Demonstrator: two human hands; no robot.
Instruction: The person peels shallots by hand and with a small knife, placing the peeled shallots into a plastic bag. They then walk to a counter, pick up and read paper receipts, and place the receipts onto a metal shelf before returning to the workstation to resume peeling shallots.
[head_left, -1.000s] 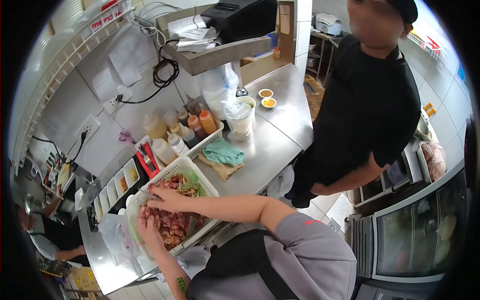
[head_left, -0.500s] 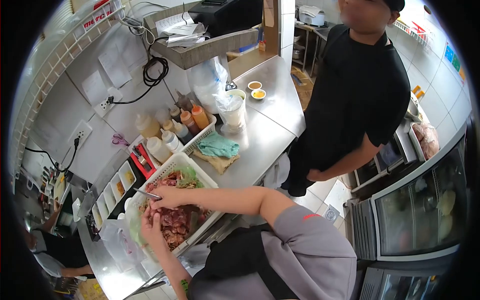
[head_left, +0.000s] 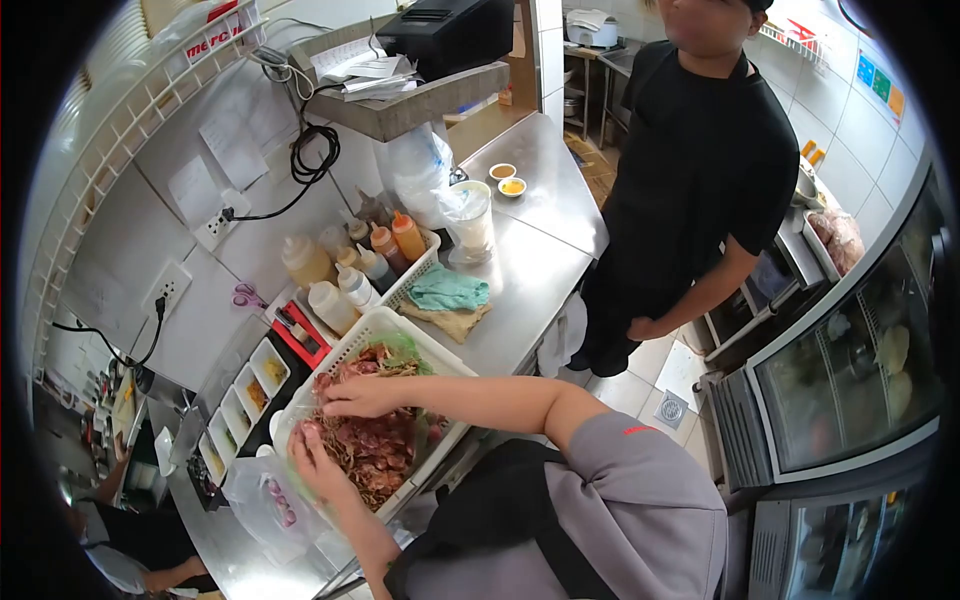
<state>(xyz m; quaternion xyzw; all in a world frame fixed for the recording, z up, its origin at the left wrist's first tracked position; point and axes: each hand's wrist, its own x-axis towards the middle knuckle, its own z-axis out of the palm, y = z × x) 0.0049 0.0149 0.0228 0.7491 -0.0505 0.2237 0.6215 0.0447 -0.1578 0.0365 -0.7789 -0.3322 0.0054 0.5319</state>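
A white perforated plastic basket (head_left: 425, 342) on the steel counter holds a pile of raw red meat pieces (head_left: 385, 460) in thin clear-green plastic. My right hand (head_left: 362, 397) lies palm down over the meat toward the far side, fingers stretched out and touching it. My left hand (head_left: 320, 465) rests at the basket's near-left side against the meat, its fingers apart. Neither hand shows a tool. The fingertips are partly lost among meat and plastic.
Left of the basket sit a plastic bag (head_left: 270, 500) and a row of small food containers (head_left: 235, 415). Sauce bottles (head_left: 385, 245), a green cloth (head_left: 448, 290) and two sauce cups (head_left: 512, 187) stand beyond. A co-worker in black (head_left: 700, 170) stands at the right.
The thin metal tool at my right hand is out of sight. My right hand has flattened over the meat, and my left fingers have spread apart. The camera has shifted slightly.
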